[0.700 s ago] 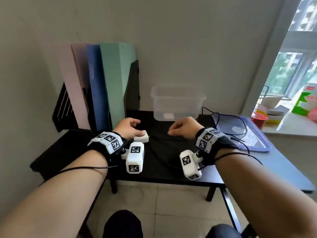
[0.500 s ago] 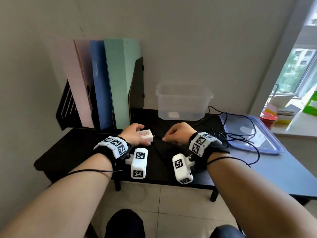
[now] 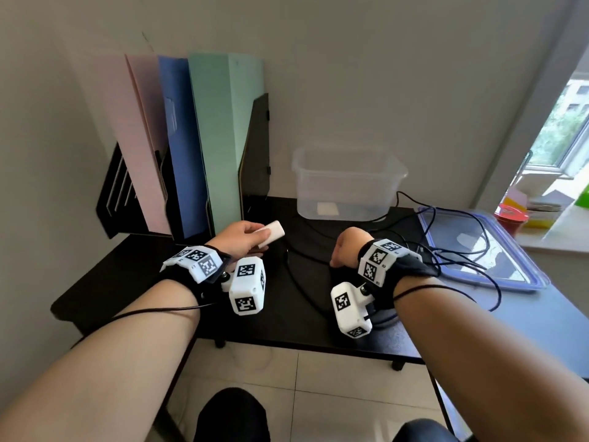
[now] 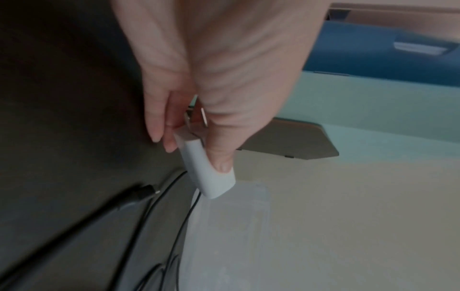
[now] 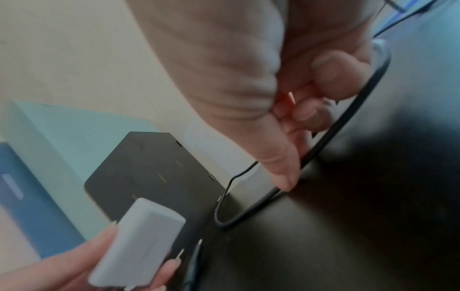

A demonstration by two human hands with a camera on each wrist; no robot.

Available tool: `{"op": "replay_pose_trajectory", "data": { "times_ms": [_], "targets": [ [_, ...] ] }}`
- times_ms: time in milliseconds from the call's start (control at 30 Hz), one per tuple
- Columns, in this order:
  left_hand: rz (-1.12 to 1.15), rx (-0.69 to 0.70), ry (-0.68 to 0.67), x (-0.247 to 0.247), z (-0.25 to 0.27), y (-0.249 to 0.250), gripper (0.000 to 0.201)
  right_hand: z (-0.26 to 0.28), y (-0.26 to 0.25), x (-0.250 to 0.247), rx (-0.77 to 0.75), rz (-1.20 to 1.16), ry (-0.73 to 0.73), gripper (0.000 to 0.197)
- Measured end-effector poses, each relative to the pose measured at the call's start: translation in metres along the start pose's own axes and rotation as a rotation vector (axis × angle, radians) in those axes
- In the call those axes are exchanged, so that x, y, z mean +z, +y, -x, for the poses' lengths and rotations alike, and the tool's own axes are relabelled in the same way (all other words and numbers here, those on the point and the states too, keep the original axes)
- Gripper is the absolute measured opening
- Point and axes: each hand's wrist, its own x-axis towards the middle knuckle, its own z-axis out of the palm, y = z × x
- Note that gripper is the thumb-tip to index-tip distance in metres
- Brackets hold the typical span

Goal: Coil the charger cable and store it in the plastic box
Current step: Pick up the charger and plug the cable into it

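Head view, read from the left: a row of upright pink, blue and green file folders (image 3: 204, 145) is seen in a black rack at the back of the black bench (image 3: 134, 266). Just beside it, the left hand (image 3: 237, 239) is raised off the bench, and the small white rectangular charger plug (image 3: 271, 234) is pinched between its thumb and fingers. The thin black charger cable (image 3: 296, 275) is seen lying loose across the bench between the hands, with no loops formed yet. The right hand (image 3: 345, 247) is curled over the cable; in the right wrist view the cable (image 5: 323, 163) is seen passing under the thumb, though whether it is truly gripped cannot be told. Behind it, the clear plastic box (image 3: 347, 183) stands open, and no cable is seen inside it. Further right, a blue-rimmed clear lid (image 3: 497, 275) lies flat under other dark wires. The task is judged barely begun: coiling and storing both remain.
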Motion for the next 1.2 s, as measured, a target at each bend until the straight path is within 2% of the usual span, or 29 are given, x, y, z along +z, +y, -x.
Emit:
{"op": "replay_pose_trajectory", "data": {
  "times_ms": [100,167,233,300,400,500,600,700,800,933,1000,1100,1200],
  "targets": [
    [0.257,-0.082,0.015,0.001,-0.003,0.002,0.037,-0.001,0.01,-0.007,0.04,0.097,-0.028,0.036],
    [0.329,-0.11,0.025,0.0,-0.007,0.003,0.034,0.002,0.018,-0.013,0.071,0.124,-0.042,0.022],
    [0.368,-0.123,0.032,-0.001,-0.011,0.004,0.03,0.002,0.025,-0.017,0.076,0.14,-0.042,0.023],
    [0.399,-0.132,0.034,-0.001,-0.015,0.005,0.029,0.006,0.024,-0.02,0.036,0.099,-0.041,0.023],
    [0.406,-0.132,0.022,-0.002,-0.016,0.005,0.027,0.014,0.003,-0.024,-0.079,-0.183,-0.101,0.027],
    [0.4,-0.113,0.019,-0.005,-0.017,0.003,0.028,0.019,-0.03,-0.022,-0.118,-0.324,-0.174,0.036],
    [0.37,-0.09,0.006,-0.011,-0.016,0.002,0.028,0.013,-0.054,-0.01,-0.104,-0.312,-0.213,0.04],
    [0.376,-0.071,-0.012,-0.013,-0.013,0.003,0.02,0.008,-0.064,-0.003,-0.109,-0.202,-0.194,0.032],
    [0.454,-0.091,-0.038,-0.011,-0.016,0.002,0.024,0.009,-0.06,-0.004,-0.117,-0.245,-0.204,0.028],
    [0.67,-0.128,-0.053,0.003,-0.021,0.003,0.027,0.007,-0.033,-0.005,-0.039,-0.586,-0.224,0.02],
    [0.815,-0.136,-0.036,0.016,-0.026,0.005,0.02,0.007,-0.016,-0.006,0.002,-0.891,-0.211,0.018],
    [0.977,-0.158,-0.01,0.036,-0.036,0.008,0.02,0.008,0.008,-0.008,0.007,-1.422,-0.126,0.014],
    [1.084,-0.152,-0.017,0.053,-0.043,0.012,0.023,0.001,0.023,-0.007,-0.024,-1.634,-0.076,0.02]
  ]
}}
